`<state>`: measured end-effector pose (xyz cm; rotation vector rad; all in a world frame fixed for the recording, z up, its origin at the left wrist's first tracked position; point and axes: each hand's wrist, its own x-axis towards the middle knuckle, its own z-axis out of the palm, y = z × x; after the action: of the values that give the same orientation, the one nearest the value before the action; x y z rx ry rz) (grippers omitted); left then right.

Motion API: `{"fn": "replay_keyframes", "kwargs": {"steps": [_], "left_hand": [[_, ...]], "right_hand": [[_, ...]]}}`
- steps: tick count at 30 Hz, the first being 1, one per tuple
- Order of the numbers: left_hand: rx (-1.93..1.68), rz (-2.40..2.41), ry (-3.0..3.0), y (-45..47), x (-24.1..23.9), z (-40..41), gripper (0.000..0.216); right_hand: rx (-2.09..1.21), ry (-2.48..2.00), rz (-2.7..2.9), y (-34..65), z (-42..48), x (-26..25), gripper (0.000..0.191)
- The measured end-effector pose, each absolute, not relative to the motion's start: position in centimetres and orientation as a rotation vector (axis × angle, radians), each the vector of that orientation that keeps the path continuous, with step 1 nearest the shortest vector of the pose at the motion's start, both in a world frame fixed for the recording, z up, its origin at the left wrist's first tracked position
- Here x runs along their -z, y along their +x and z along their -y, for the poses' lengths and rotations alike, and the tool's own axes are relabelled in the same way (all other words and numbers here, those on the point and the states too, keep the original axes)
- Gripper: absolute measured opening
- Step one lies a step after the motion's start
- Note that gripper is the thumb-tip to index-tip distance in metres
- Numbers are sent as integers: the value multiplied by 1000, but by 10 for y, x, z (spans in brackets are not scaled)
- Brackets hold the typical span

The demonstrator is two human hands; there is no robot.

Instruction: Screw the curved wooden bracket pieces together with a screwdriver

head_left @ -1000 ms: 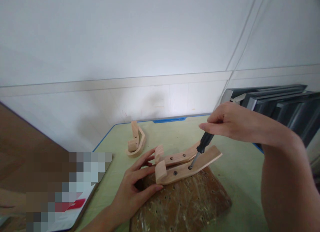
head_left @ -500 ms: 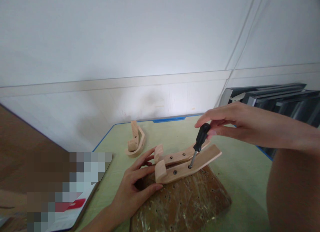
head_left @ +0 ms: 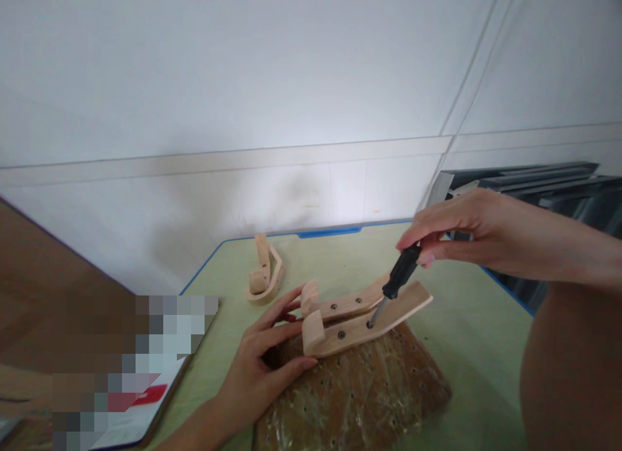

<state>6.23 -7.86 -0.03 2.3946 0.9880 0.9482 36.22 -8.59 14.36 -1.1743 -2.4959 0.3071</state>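
Between the fingertips of my right hand (head_left: pixel 449 231) is the black handle of a screwdriver (head_left: pixel 402 271), leaning to the right. Its metal tip sits in the right screw hole of the nearer pale wooden hook (head_left: pixel 357 330). A second wooden hook (head_left: pixel 346 304) lies right behind it, partly covered by the screwdriver. My left hand (head_left: pixel 265 354) grips the curled left ends of the hooks, thumb in front and fingers behind. Both hooks rest on a brown board (head_left: pixel 350 399) wrapped in clear tape and dotted with small holes. Dark screws show in the hooks.
More wooden hooks (head_left: pixel 265 276) lie at the back left of the pale green table (head_left: pixel 214 295), which has a blue edge. A white wall (head_left: pixel 291 81) rises behind. Dark metal frames (head_left: pixel 525 175) lean at the right. A partly blurred white and red item (head_left: pixel 140 405) is at the left.
My right hand has moved a little to the right, tipping the screwdriver's handle further over while its tip stays in the hole. My left hand and the hooks have barely moved.
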Motion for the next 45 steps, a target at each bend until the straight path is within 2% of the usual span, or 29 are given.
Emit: {"fn": "replay_keyframes", "kwargs": {"steps": [9,16,28,32,38,45], "left_hand": [[-943,-987,2415,63,0,78,24],[-961,-968,2396,64,0,78,32],[-915,-994,2436,63,0,79,27],[-934,-979,2431,64,1,79,28],[-936,-986,2422,64,1,79,24],[-976,-952,2429,63,5,77,32]], "right_hand": [[-394,-1226,2478,360,84,-141,22],[-235,-1347,2464,356,82,-137,19],[11,-1557,2485,355,73,-127,46],[-20,-1592,2466,353,73,-127,53],[-28,-1679,2418,355,71,-126,56],[-69,-1632,2396,351,72,-127,52]]}}
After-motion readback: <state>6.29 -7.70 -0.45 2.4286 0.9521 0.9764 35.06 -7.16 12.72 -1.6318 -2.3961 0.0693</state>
